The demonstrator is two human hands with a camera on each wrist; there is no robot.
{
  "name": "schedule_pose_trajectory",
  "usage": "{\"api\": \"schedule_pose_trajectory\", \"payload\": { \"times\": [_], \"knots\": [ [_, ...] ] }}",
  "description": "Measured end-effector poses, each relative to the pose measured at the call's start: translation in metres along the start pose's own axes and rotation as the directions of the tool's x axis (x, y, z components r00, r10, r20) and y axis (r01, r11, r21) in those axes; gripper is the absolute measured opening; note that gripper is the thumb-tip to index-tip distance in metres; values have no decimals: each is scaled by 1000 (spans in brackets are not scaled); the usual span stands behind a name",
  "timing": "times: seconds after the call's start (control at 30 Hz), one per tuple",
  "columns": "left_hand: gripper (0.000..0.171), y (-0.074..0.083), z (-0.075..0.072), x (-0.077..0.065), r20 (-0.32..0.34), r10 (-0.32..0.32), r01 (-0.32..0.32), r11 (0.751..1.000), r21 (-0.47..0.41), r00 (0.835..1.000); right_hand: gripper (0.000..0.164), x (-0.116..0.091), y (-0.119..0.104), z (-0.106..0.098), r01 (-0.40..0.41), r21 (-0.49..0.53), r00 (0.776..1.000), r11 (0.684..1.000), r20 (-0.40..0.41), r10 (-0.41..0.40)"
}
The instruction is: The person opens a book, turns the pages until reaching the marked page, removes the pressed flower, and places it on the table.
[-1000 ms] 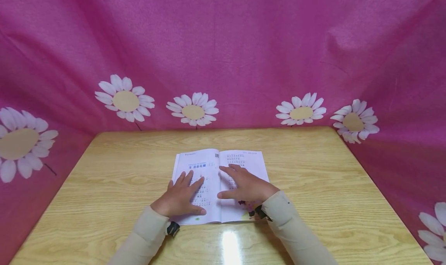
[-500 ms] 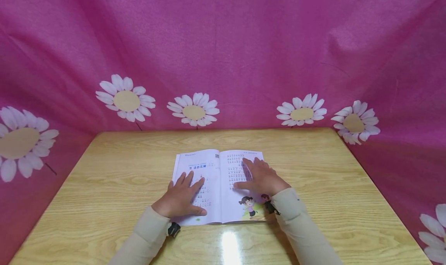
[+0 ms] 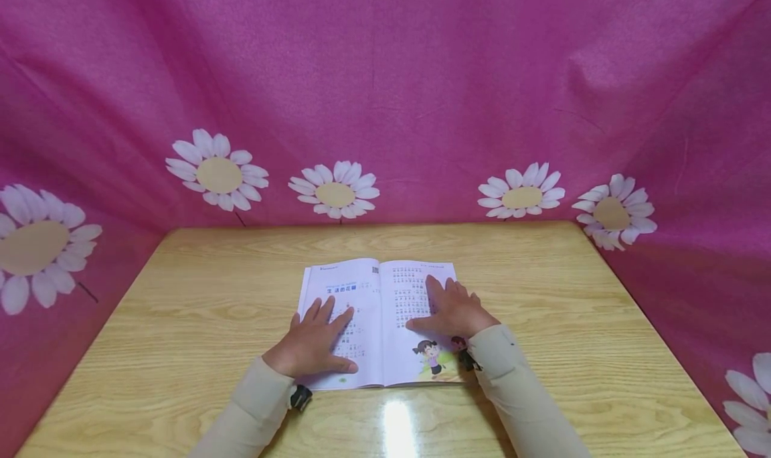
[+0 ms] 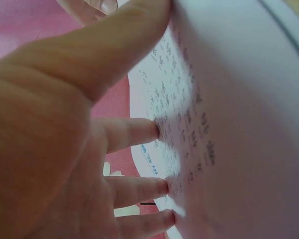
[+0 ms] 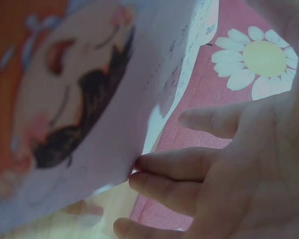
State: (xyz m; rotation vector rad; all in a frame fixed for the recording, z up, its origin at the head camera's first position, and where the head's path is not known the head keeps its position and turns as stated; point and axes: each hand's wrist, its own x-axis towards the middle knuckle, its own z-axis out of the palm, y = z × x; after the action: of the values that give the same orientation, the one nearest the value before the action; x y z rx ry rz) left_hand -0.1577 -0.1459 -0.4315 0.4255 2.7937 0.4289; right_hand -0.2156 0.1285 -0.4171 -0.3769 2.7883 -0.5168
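Observation:
An open booklet [image 3: 394, 361] lies on the table, its two white pages covered in small print. A cartoon child [image 3: 430, 357] is drawn low on the right page. My left hand [image 3: 313, 341] rests spread on the left page; in the left wrist view its fingertips [image 4: 162, 186] touch the paper. Over the right page's outer part is my right hand [image 3: 454, 311], thumb apart from the fingers. In the right wrist view, some fingertips [image 5: 139, 164] meet the page's edge, while the little finger sits beyond it. A drawn face [image 5: 65, 84] fills the near page there.
The wooden table [image 3: 199, 297] extends around the booklet on all sides. A pink curtain [image 3: 421, 96] with white daisies stands behind the table and along both sides. Light glares off the tabletop [image 3: 399, 424] in front of the booklet. Black wrist cameras [image 3: 300, 398] sit at the cuffs.
My right hand has moved right from near the booklet's fold to the outer part of the right page, uncovering the cartoon child. The left hand has stayed in place.

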Motion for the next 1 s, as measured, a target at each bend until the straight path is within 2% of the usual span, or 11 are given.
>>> {"api": "schedule_pose_trajectory", "payload": {
  "times": [0.4, 1.0],
  "knots": [
    [100, 2, -3, -2, -7, 1, -1, 1000, -13, 1000, 105, 2, -2, 2, -32, -10, 999, 999, 1, 32],
    [100, 2, -1, -3, -19, 12, -12, 1000, -8, 1000, 106, 2, -3, 4, -49, -18, 999, 999, -12, 49]
  ]
}}
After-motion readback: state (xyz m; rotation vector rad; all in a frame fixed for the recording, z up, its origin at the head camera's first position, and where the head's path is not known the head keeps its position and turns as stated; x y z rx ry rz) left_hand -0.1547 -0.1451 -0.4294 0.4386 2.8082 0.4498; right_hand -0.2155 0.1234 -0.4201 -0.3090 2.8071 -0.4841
